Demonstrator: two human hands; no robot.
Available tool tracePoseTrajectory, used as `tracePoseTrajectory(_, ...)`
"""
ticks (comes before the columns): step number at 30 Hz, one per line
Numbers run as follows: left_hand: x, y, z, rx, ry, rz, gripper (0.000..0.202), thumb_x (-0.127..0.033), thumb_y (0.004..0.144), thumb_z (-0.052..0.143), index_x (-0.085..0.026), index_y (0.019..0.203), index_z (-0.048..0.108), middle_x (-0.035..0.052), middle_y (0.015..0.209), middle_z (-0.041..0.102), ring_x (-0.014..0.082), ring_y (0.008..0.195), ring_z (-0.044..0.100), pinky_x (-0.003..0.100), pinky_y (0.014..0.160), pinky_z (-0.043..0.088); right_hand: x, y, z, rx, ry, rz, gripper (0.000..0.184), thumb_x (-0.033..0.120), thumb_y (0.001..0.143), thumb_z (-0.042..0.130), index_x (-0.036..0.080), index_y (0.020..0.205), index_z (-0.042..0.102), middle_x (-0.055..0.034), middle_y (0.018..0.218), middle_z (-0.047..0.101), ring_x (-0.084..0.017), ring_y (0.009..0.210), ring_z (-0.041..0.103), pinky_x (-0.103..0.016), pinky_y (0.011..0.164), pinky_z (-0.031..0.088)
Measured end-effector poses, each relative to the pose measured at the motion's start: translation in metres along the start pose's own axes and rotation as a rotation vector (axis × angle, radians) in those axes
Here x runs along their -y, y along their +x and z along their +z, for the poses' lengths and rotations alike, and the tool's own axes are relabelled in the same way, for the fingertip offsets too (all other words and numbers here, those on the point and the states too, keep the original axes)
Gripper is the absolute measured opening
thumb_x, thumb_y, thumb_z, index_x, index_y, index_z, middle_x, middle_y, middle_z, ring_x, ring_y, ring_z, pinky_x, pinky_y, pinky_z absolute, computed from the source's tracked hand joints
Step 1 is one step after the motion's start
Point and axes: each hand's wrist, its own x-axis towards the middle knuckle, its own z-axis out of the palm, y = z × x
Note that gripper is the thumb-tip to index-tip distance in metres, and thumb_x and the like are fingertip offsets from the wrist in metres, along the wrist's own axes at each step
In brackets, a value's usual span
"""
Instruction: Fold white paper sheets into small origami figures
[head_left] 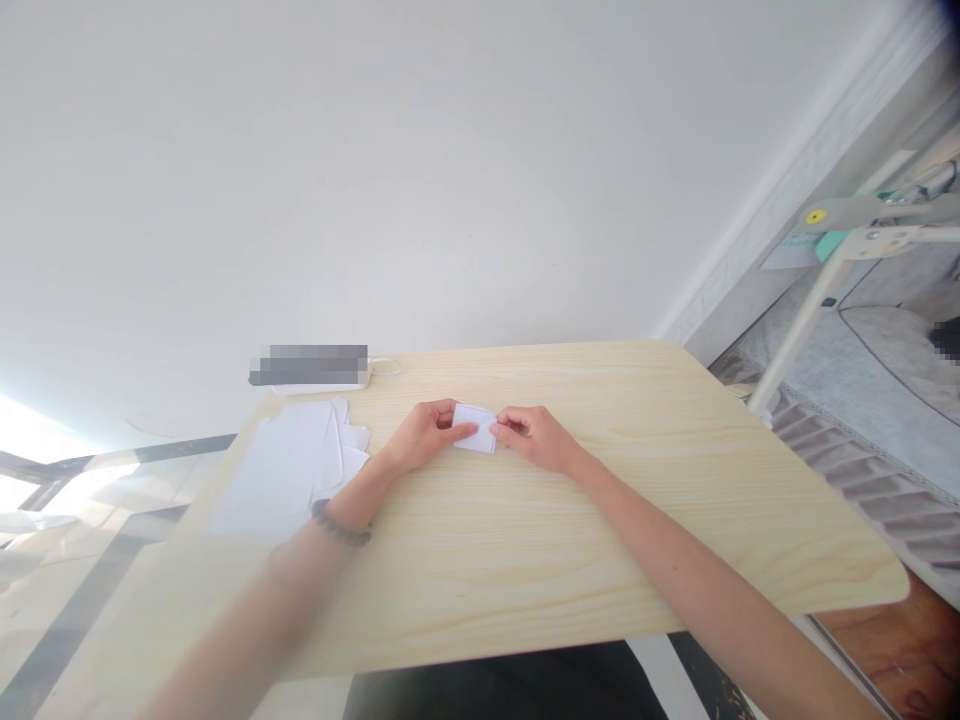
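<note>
A small folded piece of white paper (472, 428) lies on the light wooden table (570, 540), near its far middle. My left hand (424, 435) pinches the paper's left side, with the thumb laid across it. My right hand (534, 436) pinches its right edge with closed fingertips. Both hands rest on the tabletop, almost touching each other. A dark bead bracelet (339, 526) circles my left wrist.
A loose stack of white paper sheets (289, 472) lies on the table to the left of my hands. A white flat object (319, 384) sits at the far edge by the wall. Pale metal frame parts (840, 262) and grey fabric stand to the right.
</note>
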Motion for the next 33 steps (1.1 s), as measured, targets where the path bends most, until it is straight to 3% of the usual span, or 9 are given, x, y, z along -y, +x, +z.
tracePoseTrajectory(5,0.0004,0.0002,-0.0031,0.043,0.104,0.016,0.034,-0.044,0.068,0.060,-0.013,0.081,0.061,0.0032,0.075,0.064,0.0155,0.068,0.057,0.025,0.058,0.042,0.0020,-0.0009,-0.0011,0.018,0.011,-0.029,0.018,0.033,0.077,0.048,0.017,0.074,0.054,0.0021,0.065,0.051,-0.008,0.057,0.042,-0.021,0.053,0.032)
tracePoseTrajectory(12,-0.0014,0.0003,-0.0003,0.003,-0.027,0.021,0.037,-0.043,0.069,0.059,-0.013,0.091,0.059,0.0067,0.089,0.065,0.0190,0.081,0.059,0.029,0.069,0.044,0.0034,-0.0009,-0.0024,0.034,0.026,0.010,0.023,0.034,0.079,0.045,0.016,0.067,0.054,-0.0006,0.065,0.060,-0.009,0.056,0.047,-0.022,0.054,0.034)
tracePoseTrajectory(17,-0.0017,0.0012,-0.0003,-0.013,0.084,0.070,0.036,-0.046,0.072,0.055,-0.013,0.087,0.061,0.0058,0.085,0.064,0.0179,0.077,0.057,0.028,0.067,0.043,0.0062,-0.0017,-0.0035,0.073,0.070,0.000,0.023,0.034,0.080,0.044,0.016,0.080,0.057,-0.0024,0.070,0.063,-0.010,0.061,0.052,-0.022,0.055,0.036)
tracePoseTrajectory(26,0.0013,0.0007,0.0010,-0.018,0.112,0.032,0.045,-0.045,0.065,0.063,-0.014,0.097,0.058,0.0059,0.084,0.064,0.0185,0.075,0.058,0.027,0.063,0.043,0.0007,-0.0009,-0.0005,-0.028,0.048,0.056,0.023,0.034,0.079,0.044,0.016,0.073,0.056,-0.0004,0.061,0.059,-0.008,0.051,0.043,-0.021,0.050,0.032)
tracePoseTrajectory(33,-0.0016,-0.0013,0.0003,0.058,0.061,0.031,0.035,-0.041,0.068,0.059,-0.013,0.088,0.060,0.0059,0.081,0.064,0.0185,0.074,0.058,0.027,0.062,0.043,0.0024,-0.0019,-0.0001,-0.016,0.063,0.068,0.026,0.037,0.079,0.044,0.016,0.067,0.054,0.0003,0.059,0.058,-0.007,0.047,0.039,-0.020,0.047,0.031)
